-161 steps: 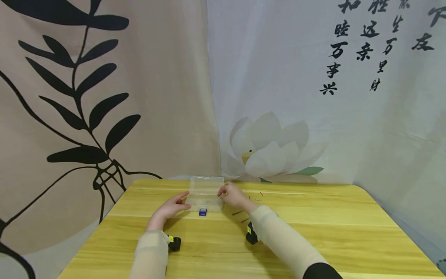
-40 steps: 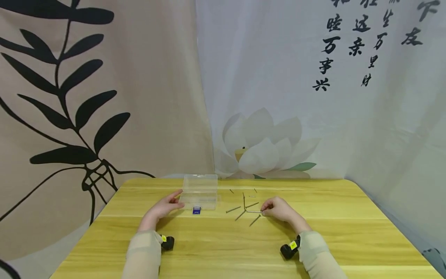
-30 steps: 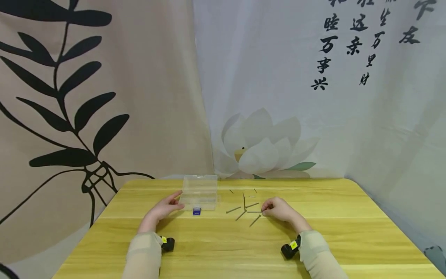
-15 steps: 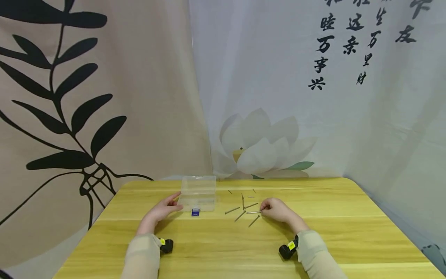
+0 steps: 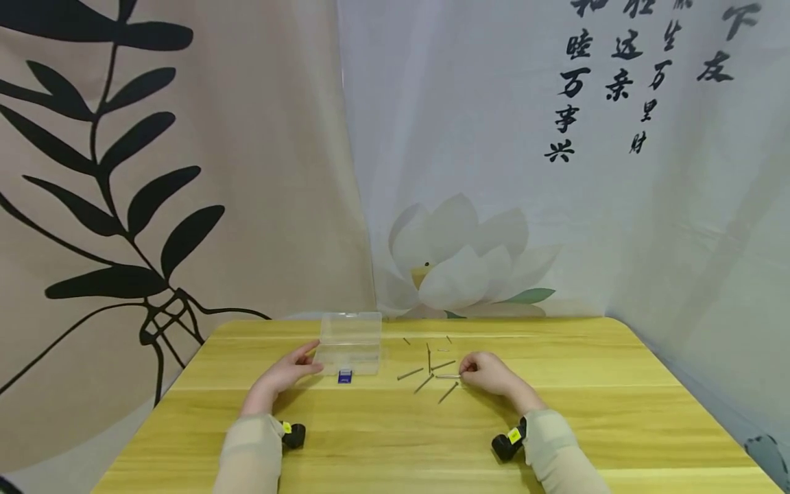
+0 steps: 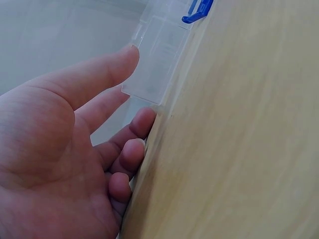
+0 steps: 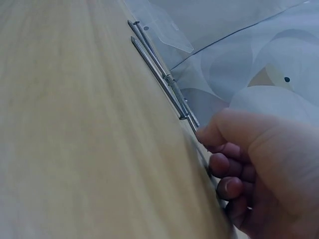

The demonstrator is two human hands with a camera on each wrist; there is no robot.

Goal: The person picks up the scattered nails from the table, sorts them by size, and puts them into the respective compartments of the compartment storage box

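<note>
Clear box (image 5: 348,348) is touched on its left by left hand (image 5: 282,374), fingers relaxed; right of box, by right hand (image 5: 487,372), one nail (image 5: 447,376) is pinched; neighbouring nails (image 5: 424,383) could be scattered if it is dragged.

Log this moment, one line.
left hand: touches open clear rectangular plastic box; right hand: pinches thin silver metal nail; more nails: yellow wooden table

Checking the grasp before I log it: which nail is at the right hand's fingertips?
The long, pale nail lying nearly crosswise in the head view; the right hand pinches its right end. The other nails lie apart from the fingers.
</note>
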